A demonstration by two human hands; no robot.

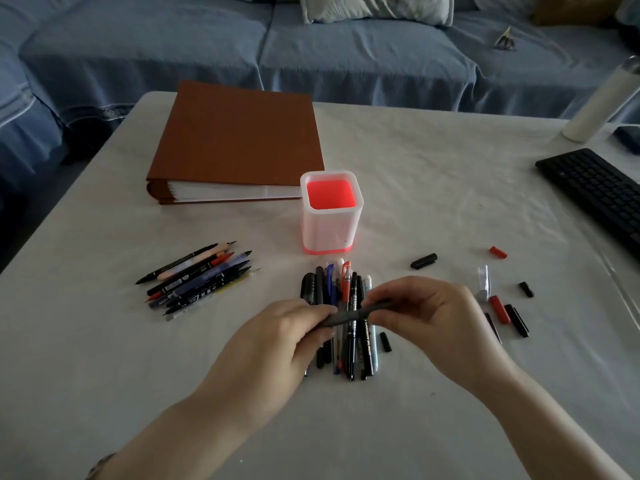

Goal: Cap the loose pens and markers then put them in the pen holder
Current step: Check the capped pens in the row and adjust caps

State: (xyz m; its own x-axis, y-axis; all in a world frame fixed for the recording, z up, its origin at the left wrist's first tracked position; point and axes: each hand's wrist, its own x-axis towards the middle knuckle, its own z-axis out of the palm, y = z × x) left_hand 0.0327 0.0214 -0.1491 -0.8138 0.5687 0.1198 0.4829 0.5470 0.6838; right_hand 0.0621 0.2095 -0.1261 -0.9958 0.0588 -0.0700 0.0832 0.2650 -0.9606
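Note:
A dark pen (pixel 356 314) is held level between my left hand (pixel 291 336) and my right hand (pixel 426 313), each gripping one end, just above a row of capped pens (pixel 341 306) lying in the middle of the table. A second pile of uncapped pens and markers (pixel 201 278) lies to the left. Loose caps, black (pixel 424 261) and red (pixel 498 252), are scattered at the right. The white pen holder (pixel 330 233) with a red inside stands upright behind the row and has nothing in it.
A brown binder (pixel 239 140) lies at the back left of the white table (pixel 433 188). A black keyboard (pixel 595 192) sits at the right edge, a white bottle (pixel 599 102) behind it. A blue sofa (pixel 311 53) runs along the far side.

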